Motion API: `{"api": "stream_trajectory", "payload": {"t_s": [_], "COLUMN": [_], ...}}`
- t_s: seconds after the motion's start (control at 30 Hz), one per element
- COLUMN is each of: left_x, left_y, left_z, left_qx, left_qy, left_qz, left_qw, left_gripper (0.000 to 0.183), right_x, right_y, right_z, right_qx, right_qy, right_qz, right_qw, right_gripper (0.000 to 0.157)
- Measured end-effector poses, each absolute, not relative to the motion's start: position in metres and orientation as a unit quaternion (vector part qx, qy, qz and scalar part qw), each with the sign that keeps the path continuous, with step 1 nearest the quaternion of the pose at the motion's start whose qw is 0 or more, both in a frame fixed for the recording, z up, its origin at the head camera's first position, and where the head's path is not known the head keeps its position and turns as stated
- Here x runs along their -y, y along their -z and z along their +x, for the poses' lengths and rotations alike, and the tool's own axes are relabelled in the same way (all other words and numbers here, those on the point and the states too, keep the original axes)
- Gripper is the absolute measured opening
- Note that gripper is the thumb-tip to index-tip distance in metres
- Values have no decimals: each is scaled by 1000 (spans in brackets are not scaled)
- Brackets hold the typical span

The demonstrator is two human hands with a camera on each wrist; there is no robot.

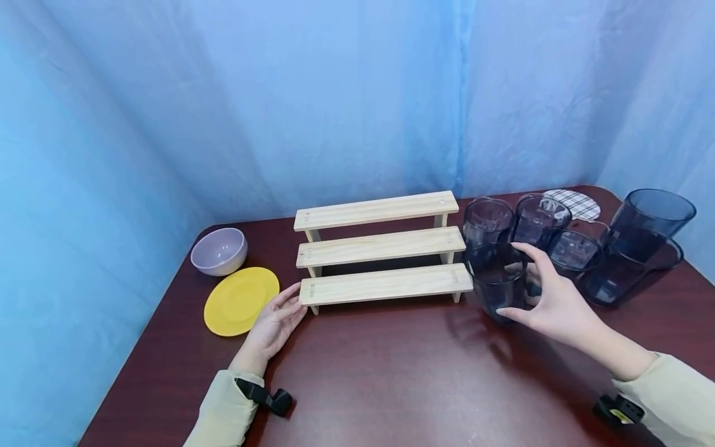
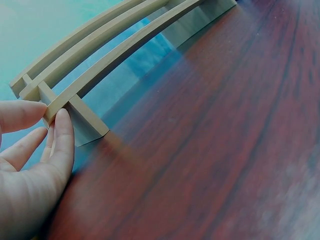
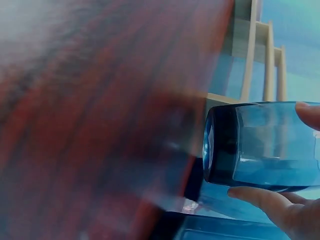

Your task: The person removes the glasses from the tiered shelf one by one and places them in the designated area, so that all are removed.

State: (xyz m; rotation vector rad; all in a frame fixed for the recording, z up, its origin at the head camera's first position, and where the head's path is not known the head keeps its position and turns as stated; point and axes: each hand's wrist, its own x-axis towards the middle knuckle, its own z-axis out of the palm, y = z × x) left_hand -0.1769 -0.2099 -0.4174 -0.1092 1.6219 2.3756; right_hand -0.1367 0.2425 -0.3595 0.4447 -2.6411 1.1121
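A three-step shelf of pale wood (image 1: pixel 385 285) stands at the middle of the table. At the left end of its lowest step, my left hand (image 1: pixel 277 323) pinches the board; the left wrist view shows the thumb against the edge (image 2: pixel 52 107) and a finger just beneath. My right hand (image 1: pixel 550 304) grips a dark blue see-through cup (image 1: pixel 491 292), thumb on one side and fingers round the other. This cup is upright by the shelf's right end, its base (image 3: pixel 210 142) apart from the tabletop in the right wrist view.
Several more dark cups (image 1: pixel 488 214) stand behind and right of the held one, overlapping in view. Beyond them lies a white checked round mat (image 1: pixel 575 202). On the left are a lilac bowl (image 1: pixel 220 250) and a yellow plate (image 1: pixel 240 302). Blue curtains (image 1: pixel 335 105) hang round the table.
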Motion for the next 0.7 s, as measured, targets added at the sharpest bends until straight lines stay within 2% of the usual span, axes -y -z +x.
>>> {"api": "stream_trajectory", "payload": {"t_s": [0.7], "left_x": [209], "left_y": [418], "left_z": [-177], "left_qx": [-563], "left_qy": [-814], "left_qz": [-50], "left_qw": [135], "left_gripper": [59], "right_x": [-247], "right_y": [370], "right_z": [-133], "right_qx": [920], "right_qy": [-351], "right_qz": [95], "right_qw": [143], "right_gripper": [112]}}
